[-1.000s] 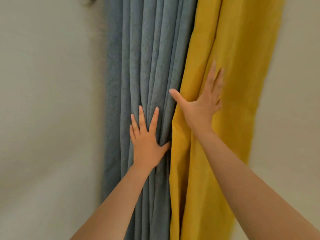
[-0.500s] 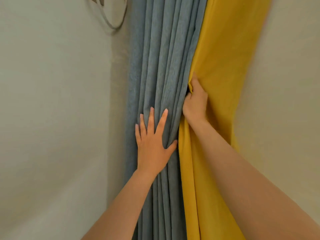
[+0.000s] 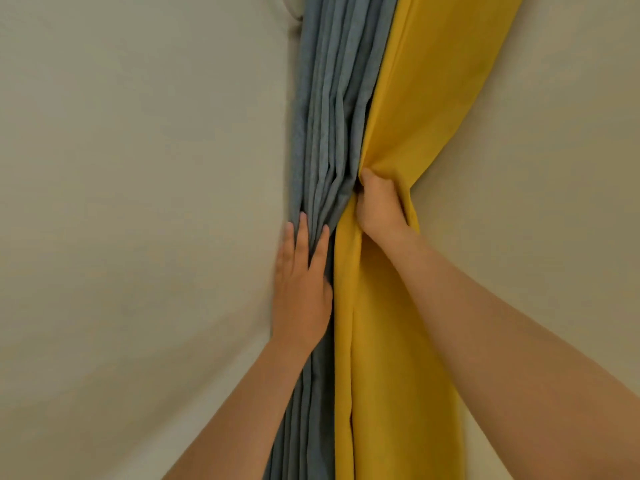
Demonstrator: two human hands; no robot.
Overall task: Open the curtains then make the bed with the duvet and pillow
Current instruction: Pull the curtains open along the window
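The blue-grey curtain [image 3: 325, 133] is one plain colour, a soft dusty blue mixed with grey. It has no print on it. Its many folds make long stripes, light blue-grey on the tops and darker grey in the dips. The cloth looks a little speckled.

The yellow curtain [image 3: 426, 98] just beside it is a bright mustard yellow, also plain, with no print. It is a bit browner where shade falls near its folds and its lower edge.

The wall [image 3: 138, 202] on both sides is a pale cream, with a dull greenish-beige shade. It is plain too, darker toward the bottom.
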